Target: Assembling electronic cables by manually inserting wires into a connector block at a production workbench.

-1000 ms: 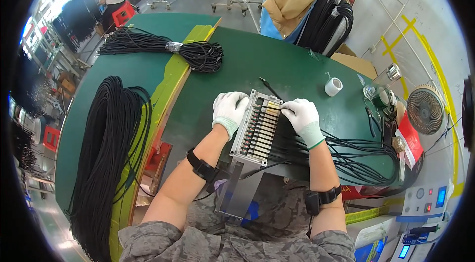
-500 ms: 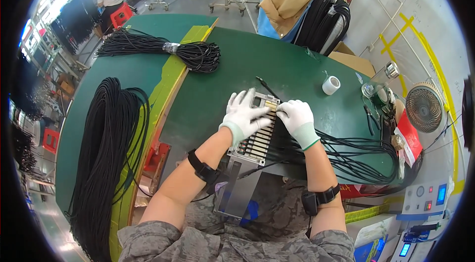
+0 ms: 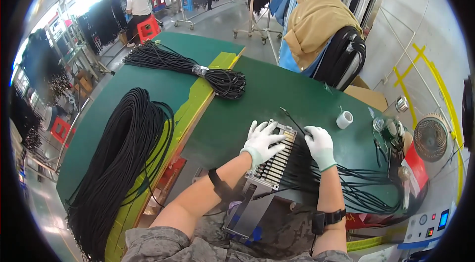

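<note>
My left hand (image 3: pixel 263 144), in a white glove, lies with fingers spread over a metal slotted fixture (image 3: pixel 273 177). Pale connector ends and black cables sit in a row along its slots. My right hand (image 3: pixel 319 146), gloved too, is closed just off the fixture's right side, with thumb and finger on a black cable (image 3: pixel 293 119). That cable's plug end points up and away to the left. More black cables (image 3: pixel 354 183) trail from the fixture to the right, under my right forearm.
A looped bundle of black cables (image 3: pixel 118 158) covers the left table, and a tied bundle (image 3: pixel 225 82) lies beyond. A white tape roll (image 3: pixel 345 119), pliers (image 3: pixel 380 153) and a fan (image 3: pixel 431 137) stand at the right. Draped jackets (image 3: pixel 321 24) hang behind. A person (image 3: pixel 138 4) sits far left.
The view has tilted up, so everything sits lower and further right. My right hand has drawn slightly away from the fixture's edge with the cable; my left hand stays on it.
</note>
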Available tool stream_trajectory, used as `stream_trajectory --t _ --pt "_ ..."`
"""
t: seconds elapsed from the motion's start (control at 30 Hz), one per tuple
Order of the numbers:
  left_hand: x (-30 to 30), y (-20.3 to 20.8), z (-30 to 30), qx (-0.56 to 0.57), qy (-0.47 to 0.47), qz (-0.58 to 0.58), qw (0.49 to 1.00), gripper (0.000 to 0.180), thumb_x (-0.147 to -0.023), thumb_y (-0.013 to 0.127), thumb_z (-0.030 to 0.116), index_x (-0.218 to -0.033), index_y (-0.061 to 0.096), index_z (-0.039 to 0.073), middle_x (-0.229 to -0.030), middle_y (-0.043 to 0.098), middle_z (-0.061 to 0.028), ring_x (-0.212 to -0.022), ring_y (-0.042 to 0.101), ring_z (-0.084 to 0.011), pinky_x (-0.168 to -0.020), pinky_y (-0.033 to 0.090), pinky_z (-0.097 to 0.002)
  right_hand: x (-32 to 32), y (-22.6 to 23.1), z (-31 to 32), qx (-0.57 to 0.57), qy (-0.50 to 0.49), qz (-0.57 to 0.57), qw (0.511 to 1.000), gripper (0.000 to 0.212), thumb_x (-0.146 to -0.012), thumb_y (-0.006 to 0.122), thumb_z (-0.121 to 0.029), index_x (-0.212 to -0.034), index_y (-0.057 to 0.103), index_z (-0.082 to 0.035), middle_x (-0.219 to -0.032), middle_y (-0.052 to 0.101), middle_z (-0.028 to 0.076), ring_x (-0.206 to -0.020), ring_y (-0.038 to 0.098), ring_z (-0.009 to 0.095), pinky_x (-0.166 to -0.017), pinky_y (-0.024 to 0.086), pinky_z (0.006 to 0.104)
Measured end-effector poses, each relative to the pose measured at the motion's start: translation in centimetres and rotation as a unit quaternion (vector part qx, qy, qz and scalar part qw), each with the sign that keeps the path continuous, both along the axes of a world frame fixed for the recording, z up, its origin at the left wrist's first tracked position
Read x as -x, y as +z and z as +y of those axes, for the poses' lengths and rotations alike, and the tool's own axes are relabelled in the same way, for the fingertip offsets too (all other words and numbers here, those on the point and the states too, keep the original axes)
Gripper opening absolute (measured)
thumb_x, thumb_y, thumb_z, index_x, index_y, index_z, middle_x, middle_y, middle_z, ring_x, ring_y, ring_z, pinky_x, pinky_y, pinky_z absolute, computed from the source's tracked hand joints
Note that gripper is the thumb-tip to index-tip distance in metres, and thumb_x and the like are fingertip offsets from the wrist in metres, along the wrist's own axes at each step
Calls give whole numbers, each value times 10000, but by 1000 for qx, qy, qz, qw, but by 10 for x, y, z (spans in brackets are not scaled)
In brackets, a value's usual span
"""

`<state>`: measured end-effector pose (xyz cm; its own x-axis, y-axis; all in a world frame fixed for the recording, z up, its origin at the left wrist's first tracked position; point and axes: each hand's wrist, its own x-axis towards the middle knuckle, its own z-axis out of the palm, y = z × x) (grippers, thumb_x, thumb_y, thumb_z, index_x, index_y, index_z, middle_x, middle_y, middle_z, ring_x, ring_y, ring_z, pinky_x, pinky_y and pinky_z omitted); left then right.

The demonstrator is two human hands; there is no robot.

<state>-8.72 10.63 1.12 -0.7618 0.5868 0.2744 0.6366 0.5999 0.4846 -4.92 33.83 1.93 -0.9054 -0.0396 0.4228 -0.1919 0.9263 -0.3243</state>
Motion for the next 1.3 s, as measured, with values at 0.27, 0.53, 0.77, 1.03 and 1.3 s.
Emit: stream_trajectory --t 0.27,0.53,0.77,1.03,1.3 --pt "5 6 -7 -526 14 -367 767 316 -968 555 255 -1190 607 36 -1195 606 -102 -1066 583 -169 -933 451 -325 -19 44 -12 70 181 -56 979 231 -783 650 -78 -1010 676 -50 -838 620 120 -785 570 310 -752 473 385" --pt "-5 7 -5 -438 -73 -286 849 218 -957 580 160 -1092 629 -4 -1021 639 -45 -926 594 -105 -837 484 -256 -15 35 -53 155 145 -32 977 180 -792 670 -163 -937 708 -62 -844 658 148 -806 599 330 -754 480 412" --pt "-3 1 -11 -406 -29 -284 868 158 -943 605 142 -1007 655 6 -968 638 -27 -921 584 -96 -828 483 -253 -19 40 -65 168 116 -9 979 175 -789 684 -189 -901 720 -60 -826 668 148 -783 616 331 -729 494 404" --pt "6 9 -19 -293 85 -24 952 137 -803 706 148 -923 703 81 -881 665 -70 -870 617 -237 -798 484 -353 -20 24 -15 280 72 -159 944 196 -773 705 -200 -919 721 -70 -898 688 125 -807 624 319 -742 501 387" --pt "6 14 -12 -171 151 5 974 243 -812 672 198 -1038 687 110 -962 698 -51 -996 593 -267 -924 425 -387 -8 21 -22 32 82 -16 996 93 -788 680 -210 -845 719 -149 -782 646 55 -796 585 281 -725 466 395"
